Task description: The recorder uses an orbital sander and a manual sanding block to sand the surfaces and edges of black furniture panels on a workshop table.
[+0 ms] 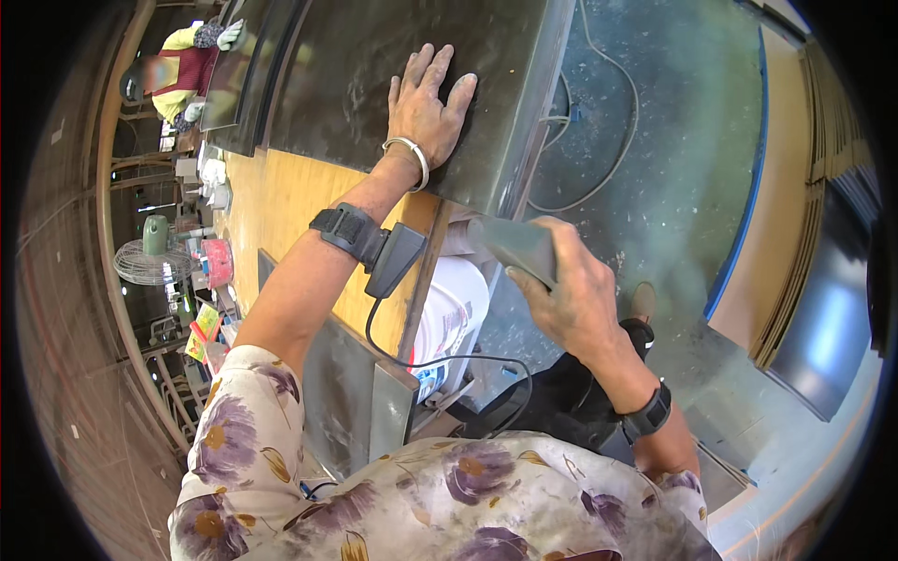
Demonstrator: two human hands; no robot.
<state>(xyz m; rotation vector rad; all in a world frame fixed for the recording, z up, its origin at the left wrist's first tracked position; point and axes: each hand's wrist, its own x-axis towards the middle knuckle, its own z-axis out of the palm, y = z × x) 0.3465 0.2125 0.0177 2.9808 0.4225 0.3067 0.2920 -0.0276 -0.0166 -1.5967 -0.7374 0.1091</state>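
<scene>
My left hand (427,120) lies flat on a large dark, glossy panel (337,103), fingers spread, holding nothing. The panel rests on a wooden workbench (318,182). Off the panel's near right corner, my right hand (582,301) grips a flat grey-green block (519,248), thumb on one side and fingers on the other. The block is a little blurred and its far end is smeared. It appears held in the air beside the panel's edge (535,122), apart from it.
A white bucket (456,304) stands under the bench edge. A hose (634,103) loops over the floor. Stacked sheets (776,187) lean at the right. Across the bench at far left is a person (178,75) in gloves. A wire-caged fan (152,257) is at the left.
</scene>
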